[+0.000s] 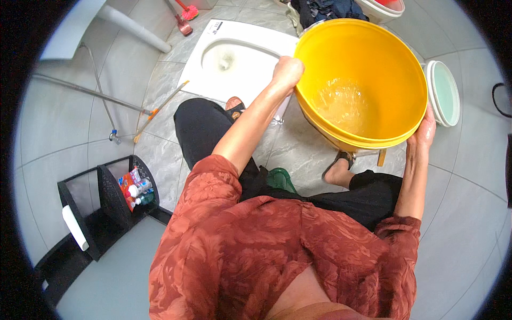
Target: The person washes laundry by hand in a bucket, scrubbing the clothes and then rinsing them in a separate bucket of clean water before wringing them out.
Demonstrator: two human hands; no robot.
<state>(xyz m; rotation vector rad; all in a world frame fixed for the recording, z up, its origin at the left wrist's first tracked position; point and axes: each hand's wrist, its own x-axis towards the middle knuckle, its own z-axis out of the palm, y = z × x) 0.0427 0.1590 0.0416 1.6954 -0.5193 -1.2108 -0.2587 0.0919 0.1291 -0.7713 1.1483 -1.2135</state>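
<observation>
A large yellow bucket (392, 69) is tilted between my hands, its mouth facing me. Some water (341, 104) lies in its bottom. My left hand (288, 73) is closed on the bucket's left rim. On the lower right side, my right hand (424, 130) presses against the bucket's outer wall, its fingers mostly hidden behind it. Left of the bucket, a white squat toilet (256, 40) is set in the grey tiled floor, near my left hand.
A white tub (447, 93) leans at the right wall. Dark clothes (330, 10) lie behind the bucket. A green plastic piece (280, 180) is between my legs. Bottles (140, 188) stand in a black rack (101, 197) at left; a long-handled tool (154, 113) leans nearby. A red brush (184, 25) lies farther back.
</observation>
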